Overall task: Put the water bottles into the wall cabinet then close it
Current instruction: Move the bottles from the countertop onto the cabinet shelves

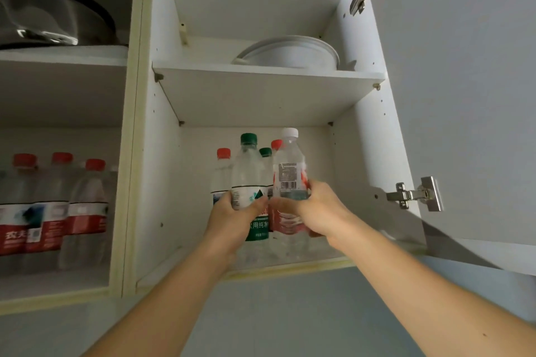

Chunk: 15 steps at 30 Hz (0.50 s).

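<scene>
My left hand point(232, 217) grips a clear water bottle with a green cap point(248, 171) inside the lower compartment of the open wall cabinet point(165, 182). Beside it, my right hand point(316, 211) grips a bottle with a white cap and a red label point(288, 165). Both bottles are upright, close together, over the bottom shelf. Behind them stand three more bottles: a red-capped one point(222, 165) at the left, a green-capped one point(265, 152) and another red-capped one point(276, 144), mostly hidden. The cabinet door point(464, 95) is swung wide open at the right.
A white lidded pot point(290, 52) sits on the upper shelf. The neighbouring left compartment holds several red-capped bottles point(87, 206), and a glass pan lid point(49, 14) above. Door hinges point(414, 194) jut out at the right side. A grey-blue wall point(275, 313) lies below.
</scene>
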### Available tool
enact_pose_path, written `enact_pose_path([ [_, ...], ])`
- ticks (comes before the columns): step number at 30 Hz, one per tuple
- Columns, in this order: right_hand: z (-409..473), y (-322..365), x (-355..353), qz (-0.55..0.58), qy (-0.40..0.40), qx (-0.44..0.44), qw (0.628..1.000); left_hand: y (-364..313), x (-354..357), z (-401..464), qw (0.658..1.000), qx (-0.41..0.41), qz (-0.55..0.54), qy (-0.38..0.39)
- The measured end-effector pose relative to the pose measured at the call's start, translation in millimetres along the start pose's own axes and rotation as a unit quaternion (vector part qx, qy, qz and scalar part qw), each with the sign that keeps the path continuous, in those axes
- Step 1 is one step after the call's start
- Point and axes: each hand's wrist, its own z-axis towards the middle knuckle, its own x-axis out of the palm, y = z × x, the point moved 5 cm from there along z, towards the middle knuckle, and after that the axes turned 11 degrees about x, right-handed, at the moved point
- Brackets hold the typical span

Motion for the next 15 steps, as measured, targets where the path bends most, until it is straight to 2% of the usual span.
enact_pose_path([
  [8,21,-10,-7,-0.021,-0.001,0.002,1.0,24,22,18,1.0,-0.005,0.012,-0.005],
  [15,39,-33,-30,-0.02,-0.045,0.017,0.999,33,26,26,1.0,-0.022,-0.001,0.0],
])
